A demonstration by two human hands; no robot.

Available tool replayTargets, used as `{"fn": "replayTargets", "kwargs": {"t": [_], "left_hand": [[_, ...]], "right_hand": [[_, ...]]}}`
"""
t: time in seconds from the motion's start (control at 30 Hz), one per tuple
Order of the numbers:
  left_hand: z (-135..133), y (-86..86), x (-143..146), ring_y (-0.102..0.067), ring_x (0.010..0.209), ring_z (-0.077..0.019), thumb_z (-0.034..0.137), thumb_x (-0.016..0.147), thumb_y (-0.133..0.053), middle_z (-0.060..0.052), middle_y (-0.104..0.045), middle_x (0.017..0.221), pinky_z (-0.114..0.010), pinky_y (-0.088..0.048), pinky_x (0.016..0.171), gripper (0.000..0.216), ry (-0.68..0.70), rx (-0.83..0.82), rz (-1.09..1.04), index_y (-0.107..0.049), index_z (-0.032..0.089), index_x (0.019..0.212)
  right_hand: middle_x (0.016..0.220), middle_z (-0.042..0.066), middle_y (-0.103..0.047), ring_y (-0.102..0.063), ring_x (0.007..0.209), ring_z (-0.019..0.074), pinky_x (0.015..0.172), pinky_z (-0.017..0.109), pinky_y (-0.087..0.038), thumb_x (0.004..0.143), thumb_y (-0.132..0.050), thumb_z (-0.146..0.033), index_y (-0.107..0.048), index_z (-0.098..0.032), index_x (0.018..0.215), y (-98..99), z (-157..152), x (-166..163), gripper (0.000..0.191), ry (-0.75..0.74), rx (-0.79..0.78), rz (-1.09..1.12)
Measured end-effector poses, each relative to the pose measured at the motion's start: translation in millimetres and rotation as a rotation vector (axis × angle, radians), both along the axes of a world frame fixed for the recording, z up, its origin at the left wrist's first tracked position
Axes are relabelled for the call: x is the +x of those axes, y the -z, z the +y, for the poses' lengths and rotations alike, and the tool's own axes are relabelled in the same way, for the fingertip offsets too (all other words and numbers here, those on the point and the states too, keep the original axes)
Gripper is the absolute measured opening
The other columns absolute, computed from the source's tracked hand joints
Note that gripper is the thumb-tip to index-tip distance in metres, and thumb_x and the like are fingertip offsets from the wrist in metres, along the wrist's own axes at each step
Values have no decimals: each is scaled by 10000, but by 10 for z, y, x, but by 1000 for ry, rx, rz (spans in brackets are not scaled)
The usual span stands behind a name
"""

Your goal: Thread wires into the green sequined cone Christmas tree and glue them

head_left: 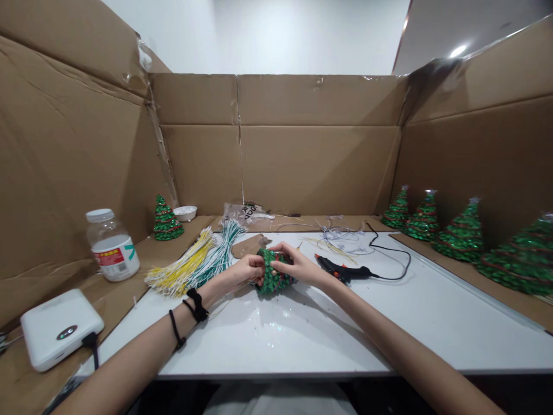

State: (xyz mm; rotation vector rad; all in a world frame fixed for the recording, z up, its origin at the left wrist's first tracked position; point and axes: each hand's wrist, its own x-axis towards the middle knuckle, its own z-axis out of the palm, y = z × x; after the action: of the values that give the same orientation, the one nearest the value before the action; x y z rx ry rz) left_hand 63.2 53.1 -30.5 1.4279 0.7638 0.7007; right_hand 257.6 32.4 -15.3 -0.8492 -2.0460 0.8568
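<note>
A small green miniature Christmas tree [276, 281] with glittery texture and red trim is held tilted just above or on the white tabletop; I cannot tell whether it touches. My left hand [249, 270] is closed at its left side, fingertips pinched together against it. Thin pale strands [227, 302] trail below that hand; whether the fingers grip one is unclear. Curled over the top and right side, my right hand [291, 264] grips the same tree, thumb in front. Much of the tree is hidden by the fingers.
A black glue gun [345, 271] lies right of my hands, its cord trailing back. Bundles of yellow stems [181, 265] and green stems [218, 253] lie left. Finished trees [460, 230] line the right. A jar [113, 245] and white device [63, 328] stand left; cardboard walls [319, 167] enclose the table.
</note>
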Motion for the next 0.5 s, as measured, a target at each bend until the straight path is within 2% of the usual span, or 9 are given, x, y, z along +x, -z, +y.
{"fn": "replayTargets", "kwargs": {"t": [0.5], "left_hand": [[12,-12,-18,-481,526,-74,260,609,-746,-4,-580,637,-211,-365,540,273,21,-32,0,-641,101,805]], "right_hand": [[1050,57,-574,-557,955,183,829,323,-449,867,-509,-347,-499,-202,1101,7,-50,-35,275,42,74,0]]}}
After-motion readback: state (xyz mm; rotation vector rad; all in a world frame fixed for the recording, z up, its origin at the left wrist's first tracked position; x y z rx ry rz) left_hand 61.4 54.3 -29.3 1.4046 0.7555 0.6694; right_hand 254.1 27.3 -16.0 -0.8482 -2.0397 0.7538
